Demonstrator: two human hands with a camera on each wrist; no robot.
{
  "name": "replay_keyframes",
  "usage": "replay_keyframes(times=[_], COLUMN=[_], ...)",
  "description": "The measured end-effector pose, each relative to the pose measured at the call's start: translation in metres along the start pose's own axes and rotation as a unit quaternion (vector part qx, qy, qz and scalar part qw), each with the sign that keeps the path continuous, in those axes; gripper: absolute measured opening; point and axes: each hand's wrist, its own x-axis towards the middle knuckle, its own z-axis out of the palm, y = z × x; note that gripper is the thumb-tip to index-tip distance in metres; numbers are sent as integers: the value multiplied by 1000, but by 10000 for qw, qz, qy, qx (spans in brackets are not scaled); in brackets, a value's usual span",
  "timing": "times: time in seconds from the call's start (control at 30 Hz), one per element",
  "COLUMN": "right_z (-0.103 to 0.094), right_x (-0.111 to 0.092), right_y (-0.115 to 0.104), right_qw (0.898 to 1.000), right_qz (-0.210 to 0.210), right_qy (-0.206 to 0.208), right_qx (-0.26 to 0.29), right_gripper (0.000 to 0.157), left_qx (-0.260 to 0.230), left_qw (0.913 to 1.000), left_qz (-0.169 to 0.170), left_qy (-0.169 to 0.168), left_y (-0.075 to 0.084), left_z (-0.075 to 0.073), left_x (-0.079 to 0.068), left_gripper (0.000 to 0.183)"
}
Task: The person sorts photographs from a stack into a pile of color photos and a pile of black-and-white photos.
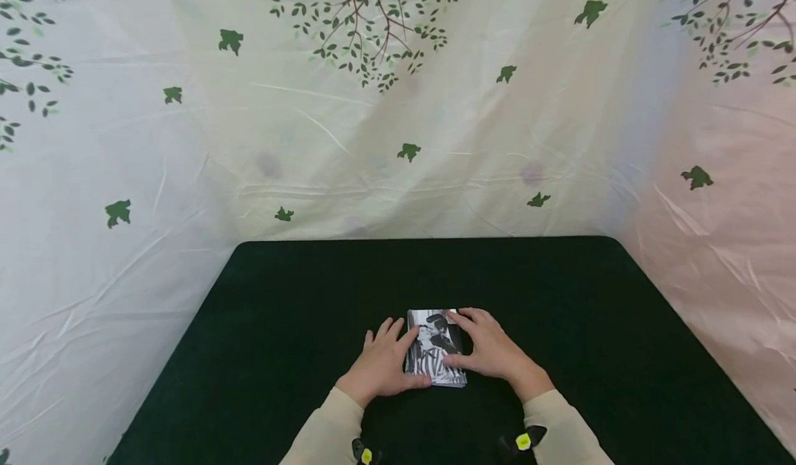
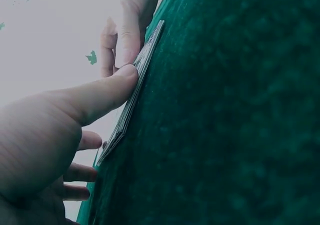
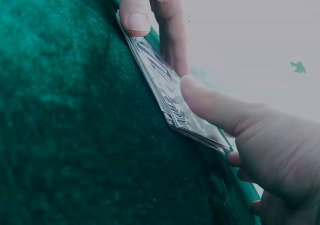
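Note:
A stack of thin black-and-white picture cards (image 1: 430, 358) lies flat on the dark green table, its top print showing striped and dark shapes. At its left side is my left hand (image 1: 381, 367), fingers spread, the index fingertip over the left edge and the thumb at the near edge. My right hand (image 1: 493, 349) comes in from the right, with the index finger by the far right corner and the thumb laid on the top print. Layered edges of the stack (image 3: 150, 85) show in the right wrist view, slightly uneven at the near corner.
The green cloth-covered table (image 1: 298, 285) spreads around the stack, with rounded far corners. Behind it and at both sides hangs a pale curtain (image 1: 348, 126) printed with branches and green leaf shapes. Dark straps with yellow tags (image 1: 524, 441) sit at the wrists.

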Motion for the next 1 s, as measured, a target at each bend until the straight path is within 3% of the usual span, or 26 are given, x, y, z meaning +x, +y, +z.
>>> replay_keyframes(times=[0.37, 0.77, 1.0], right_z=[5, 5, 5], right_x=[0, -1, -1], right_y=[1, -5, -6], right_qw=[9998, 9997, 9996], right_qz=[-85, -118, -115], right_qy=[-100, -5, -2], right_qx=[-162, -228, -272], right_gripper=[89, 88, 88], left_qx=[-142, -435, -1285], left_qw=[9999, 9976, 9888], left_qz=[79, -140, -558], left_qy=[-16, 514, 511], left_y=[0, 4, 5], left_z=[2, 2, 3], left_x=[-1, 0, 2], left_gripper=[91, 83, 91])
